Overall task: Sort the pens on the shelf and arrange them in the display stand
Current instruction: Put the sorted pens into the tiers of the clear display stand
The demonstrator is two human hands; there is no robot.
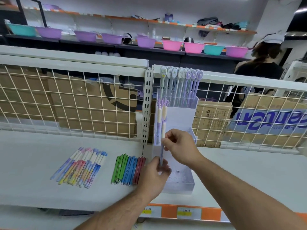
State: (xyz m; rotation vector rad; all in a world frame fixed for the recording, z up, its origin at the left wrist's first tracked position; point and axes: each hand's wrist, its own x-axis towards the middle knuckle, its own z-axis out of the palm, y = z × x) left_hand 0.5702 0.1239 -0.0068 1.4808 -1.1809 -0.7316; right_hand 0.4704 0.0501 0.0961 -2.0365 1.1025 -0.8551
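Right hand (180, 146) pinches the upper part of one pen (161, 153) and left hand (154, 176) pinches its lower end, with the pen upright just in front of the clear tiered display stand (181, 117). Stand's top tier holds a row of oval-topped pens (182, 83); left side of the tier below holds a few antler-topped pens (162, 113). On the shelf (33, 171) left of the stand lie two loose groups: green, blue and red pens (127, 170), and further left pastel pens (79, 166).
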